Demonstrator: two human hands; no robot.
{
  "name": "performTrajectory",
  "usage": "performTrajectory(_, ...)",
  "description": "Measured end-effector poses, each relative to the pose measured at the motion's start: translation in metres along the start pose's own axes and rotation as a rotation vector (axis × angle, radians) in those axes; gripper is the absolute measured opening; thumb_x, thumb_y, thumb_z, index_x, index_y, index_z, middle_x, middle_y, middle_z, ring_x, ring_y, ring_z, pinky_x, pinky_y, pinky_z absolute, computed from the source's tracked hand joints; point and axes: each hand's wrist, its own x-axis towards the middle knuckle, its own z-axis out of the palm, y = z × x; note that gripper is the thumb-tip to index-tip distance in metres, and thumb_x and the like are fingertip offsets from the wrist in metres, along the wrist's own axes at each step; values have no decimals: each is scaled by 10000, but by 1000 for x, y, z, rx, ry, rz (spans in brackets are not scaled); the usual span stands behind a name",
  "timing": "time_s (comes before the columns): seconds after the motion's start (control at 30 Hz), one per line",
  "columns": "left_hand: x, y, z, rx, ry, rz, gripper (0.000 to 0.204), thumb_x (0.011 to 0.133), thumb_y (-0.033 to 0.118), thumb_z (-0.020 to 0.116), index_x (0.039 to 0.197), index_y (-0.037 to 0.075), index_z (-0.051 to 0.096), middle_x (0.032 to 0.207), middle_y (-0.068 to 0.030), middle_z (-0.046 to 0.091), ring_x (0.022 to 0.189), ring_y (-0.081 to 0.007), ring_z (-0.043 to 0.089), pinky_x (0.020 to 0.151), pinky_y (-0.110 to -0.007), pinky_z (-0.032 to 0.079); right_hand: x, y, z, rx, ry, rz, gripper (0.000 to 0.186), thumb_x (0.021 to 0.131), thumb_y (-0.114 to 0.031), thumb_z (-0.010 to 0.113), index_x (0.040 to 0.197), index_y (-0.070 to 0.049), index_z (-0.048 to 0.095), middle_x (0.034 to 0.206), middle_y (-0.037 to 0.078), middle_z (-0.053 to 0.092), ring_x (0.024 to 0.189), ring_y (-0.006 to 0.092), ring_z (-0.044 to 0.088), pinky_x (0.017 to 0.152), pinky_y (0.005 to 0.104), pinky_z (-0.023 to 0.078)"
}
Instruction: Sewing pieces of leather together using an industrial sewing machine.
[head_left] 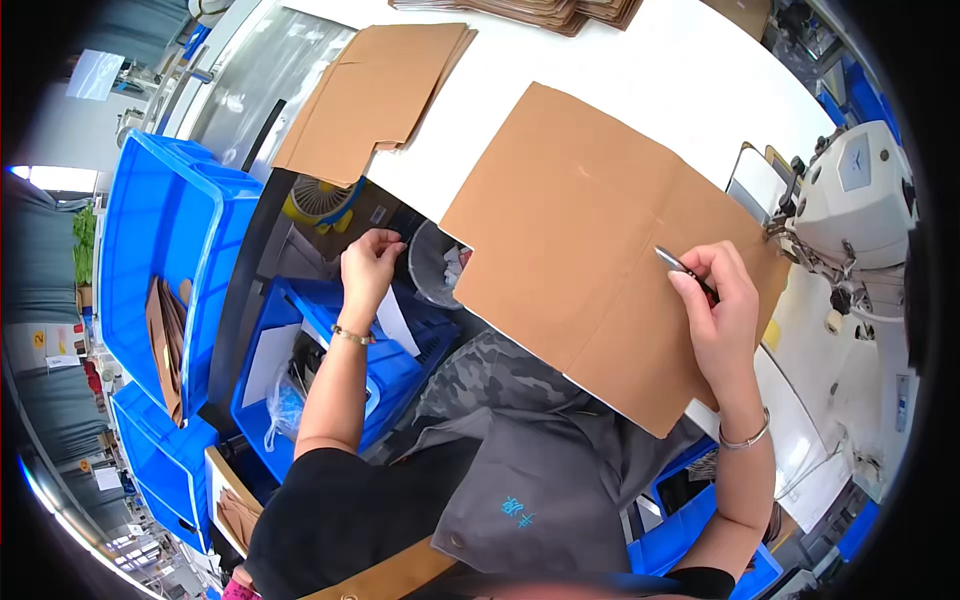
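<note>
Flat brown cardboard carton blank (600, 250) on white table (690, 70); similar folded stack (375, 95) beyond it.

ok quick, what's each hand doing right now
left hand: closed on a white paper slip
right hand: closed on a pen, over the cardboard sheet

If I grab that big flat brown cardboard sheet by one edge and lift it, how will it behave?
The big flat brown cardboard sheet probably stays fairly stiff: its near corner juts past the white table edge without drooping. It may fold along the faint crease lines across it. It looks thin, so likely light and easy to slide; the right hand, holding a small metal tool, rests on it.
</note>
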Motion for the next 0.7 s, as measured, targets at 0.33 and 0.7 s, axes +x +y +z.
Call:
performTrajectory(0.33,1,4,-13,58,1,-37,210,744,94,821,915,20,724,780,-89,747,714,-166,727,666,-298,557,0,-1,7,15,8,-8,110,878,-83,692,911,-14,613,826,63,556,708,176,555,607,287,441)
performTrajectory(0.7,-22,64,-27,-671,-694,-222,503,1042,440,508,1009,-10,730,784,-44,728,657,-93,639,595,-231,485,0,0,3,12,2,-4,113,872,-79,695,917,-16,613,840,64,557,708,174,556,609,284,446)
